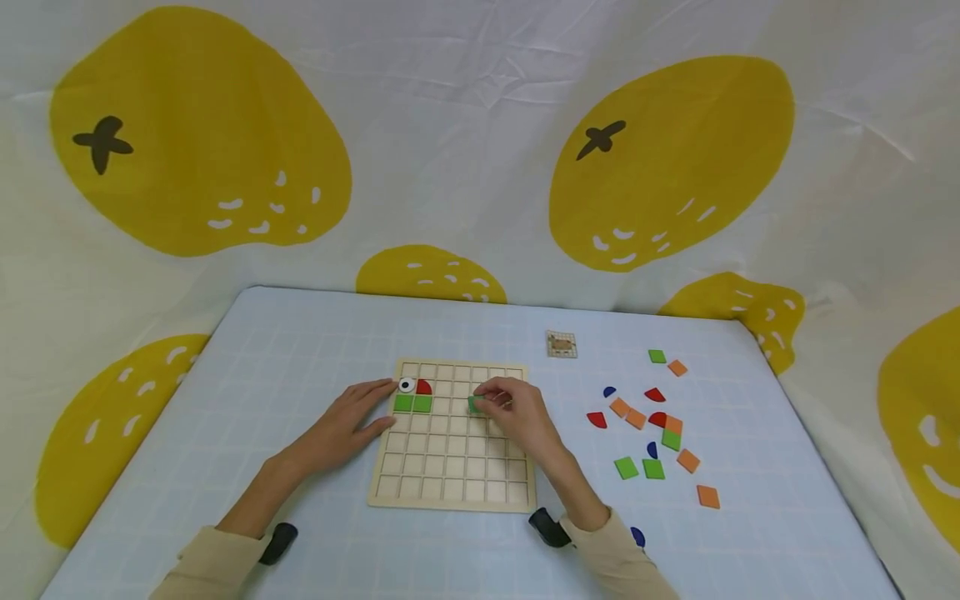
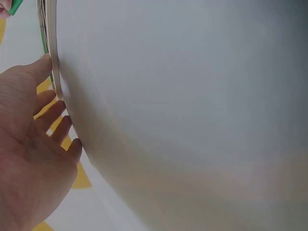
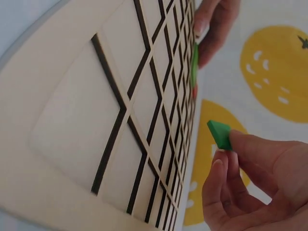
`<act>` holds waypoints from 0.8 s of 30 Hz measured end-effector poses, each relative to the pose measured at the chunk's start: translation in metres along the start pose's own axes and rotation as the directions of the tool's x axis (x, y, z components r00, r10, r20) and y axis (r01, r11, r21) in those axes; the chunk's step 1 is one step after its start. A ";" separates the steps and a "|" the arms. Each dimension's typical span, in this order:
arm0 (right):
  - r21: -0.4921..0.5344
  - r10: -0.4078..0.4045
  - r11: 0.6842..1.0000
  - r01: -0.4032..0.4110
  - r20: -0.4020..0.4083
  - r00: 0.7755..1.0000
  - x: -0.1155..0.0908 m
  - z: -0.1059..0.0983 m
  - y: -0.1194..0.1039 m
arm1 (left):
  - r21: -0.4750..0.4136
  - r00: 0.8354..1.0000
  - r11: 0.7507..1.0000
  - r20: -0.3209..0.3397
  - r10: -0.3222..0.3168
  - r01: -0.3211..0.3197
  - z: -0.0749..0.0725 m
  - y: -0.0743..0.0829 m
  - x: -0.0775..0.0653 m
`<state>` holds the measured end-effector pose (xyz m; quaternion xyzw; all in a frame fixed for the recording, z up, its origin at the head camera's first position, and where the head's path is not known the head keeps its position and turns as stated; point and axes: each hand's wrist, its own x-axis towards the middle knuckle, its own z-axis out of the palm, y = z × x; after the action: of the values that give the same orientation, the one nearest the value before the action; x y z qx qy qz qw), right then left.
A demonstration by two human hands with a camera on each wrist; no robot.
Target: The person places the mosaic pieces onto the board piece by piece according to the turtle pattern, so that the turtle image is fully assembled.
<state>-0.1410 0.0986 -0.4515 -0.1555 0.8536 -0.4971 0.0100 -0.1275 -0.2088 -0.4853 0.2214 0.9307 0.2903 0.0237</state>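
Where wood [image 1: 442, 442] is gridded, right fingers [image 3: 217, 169] pinch a flat tile [image 3: 220, 134].

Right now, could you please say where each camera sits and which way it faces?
Head: on the head, facing forward and down at the grid board; left hand, right hand and sleeves show.
Left wrist: worn there, facing the left hand at the board's edge; right fingers top left.
Right wrist: worn there, looking across the board at the right hand pinching a green tile; left hand partly visible.
Head and right wrist share board, tile and hands.
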 end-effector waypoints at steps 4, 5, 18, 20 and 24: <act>0.022 -0.003 1.000 0.003 0.012 1.000 0.004 0.009 -0.004 | 0.005 1.000 1.000 0.003 -0.001 0.000 0.000 0.002 0.001; 0.031 -0.001 1.000 0.001 0.018 1.000 0.004 0.011 -0.006 | 0.005 1.000 1.000 0.003 -0.001 0.001 -0.001 0.002 0.001; 0.101 -0.004 0.995 -0.004 0.075 0.997 0.012 0.044 -0.014 | 0.003 0.999 0.999 -0.028 0.037 -0.037 -0.005 0.006 0.001; 0.102 -0.002 0.995 -0.006 0.084 0.996 0.013 0.049 -0.015 | 0.003 0.999 0.999 -0.029 0.041 -0.041 -0.005 0.007 0.000; 0.107 0.006 0.994 -0.017 0.098 0.995 0.014 0.058 -0.016 | 0.001 0.999 0.999 -0.023 0.038 -0.038 -0.004 0.005 0.000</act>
<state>-0.1406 0.0380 -0.4653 -0.1740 0.8247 -0.5344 0.0628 -0.1258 -0.2071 -0.4789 0.2354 0.9267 0.2930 0.0073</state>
